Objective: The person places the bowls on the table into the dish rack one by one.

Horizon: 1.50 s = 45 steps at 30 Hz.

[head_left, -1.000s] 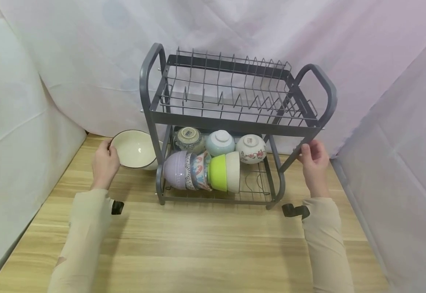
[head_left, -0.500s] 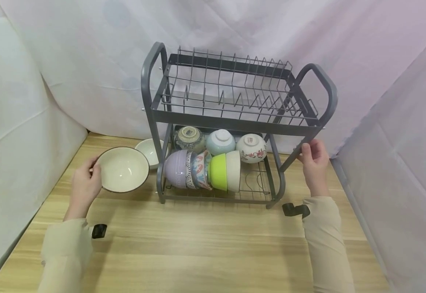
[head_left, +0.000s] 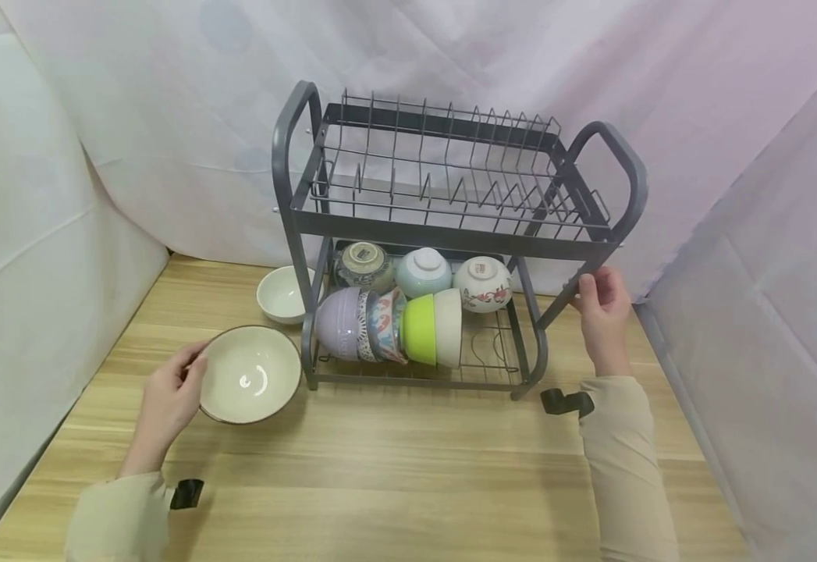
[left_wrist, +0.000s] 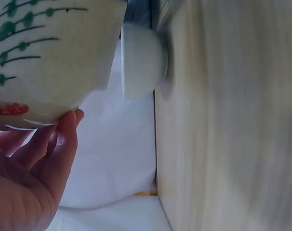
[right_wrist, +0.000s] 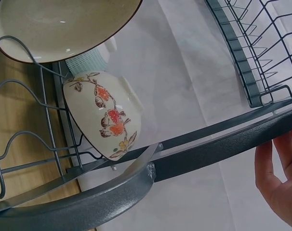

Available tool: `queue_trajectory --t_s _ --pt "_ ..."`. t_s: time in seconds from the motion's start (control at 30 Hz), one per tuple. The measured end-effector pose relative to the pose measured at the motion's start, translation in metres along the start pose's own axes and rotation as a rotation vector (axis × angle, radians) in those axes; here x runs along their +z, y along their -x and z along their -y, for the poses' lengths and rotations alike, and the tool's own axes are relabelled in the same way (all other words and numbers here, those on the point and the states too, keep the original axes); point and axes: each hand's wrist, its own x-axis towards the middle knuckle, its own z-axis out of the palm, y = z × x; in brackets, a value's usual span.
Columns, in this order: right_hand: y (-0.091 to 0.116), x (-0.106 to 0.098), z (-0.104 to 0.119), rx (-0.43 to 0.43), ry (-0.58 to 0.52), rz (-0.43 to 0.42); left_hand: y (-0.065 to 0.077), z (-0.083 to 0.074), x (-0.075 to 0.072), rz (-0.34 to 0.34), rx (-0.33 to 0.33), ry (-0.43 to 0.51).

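Note:
My left hand (head_left: 171,394) pinches the left rim of a cream bowl (head_left: 250,375) with a thin dark edge, its hollow facing up. In the left wrist view that bowl's outside shows green sprigs and a red mark (left_wrist: 11,109). Over at the right, my right hand (head_left: 603,320) grips the right post of a dark two-tier dish rack (head_left: 450,238), thumb toward the front. On the lower tier, a lilac bowl (head_left: 338,324), patterned bowls (head_left: 385,324) and a lime-green bowl (head_left: 418,329) with a cream bowl (head_left: 448,328) lie sideways in a nested row.
Behind that row sit an upturned brown-grey bowl (head_left: 364,267), a pale blue bowl (head_left: 424,273) and a white floral bowl (head_left: 482,284). A small white bowl (head_left: 284,295) stands on the wooden table (head_left: 408,468), beside the rack's left leg. White cloth (head_left: 169,117) hangs around.
My left hand has lifted the cream bowl away from the small white bowl beside the rack and brought it toward the front. My right hand stays on the rack post.

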Motion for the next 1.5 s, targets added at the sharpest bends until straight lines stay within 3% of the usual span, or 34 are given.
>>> queue_trajectory --t_s 0.17,0.4,0.63,0.83,1.2,1.27,1.37,1.43,1.5 --pt "0.000 0.001 0.000 -0.005 -0.011 -0.007 0.015 -0.001 0.009 0.042 0.034 0.023" --pt "0.000 0.002 -0.001 -0.006 -0.017 -0.012 0.032 -0.009 0.020 0.093 0.018 0.075" --pt "0.000 -0.001 -0.003 0.000 -0.012 -0.022 0.046 -0.020 0.044 0.174 0.077 0.157" --pt "0.000 0.000 -0.003 0.003 -0.006 -0.022 0.049 -0.036 0.067 0.249 0.074 0.223" --pt "0.002 0.002 -0.002 0.022 -0.030 -0.049 0.046 -0.060 0.107 0.349 -0.011 0.329" --pt "0.007 0.003 0.000 0.019 0.055 -0.041 0.046 -0.064 0.113 0.363 -0.011 0.352" --pt "0.023 0.006 0.005 -0.056 0.316 0.002 0.046 -0.068 0.121 0.382 -0.001 0.362" --pt "0.040 0.011 0.008 -0.182 0.491 0.019 0.046 -0.071 0.125 0.388 0.012 0.356" --pt "0.057 0.019 0.010 -0.350 0.583 0.024 0.046 -0.074 0.128 0.401 0.020 0.344"
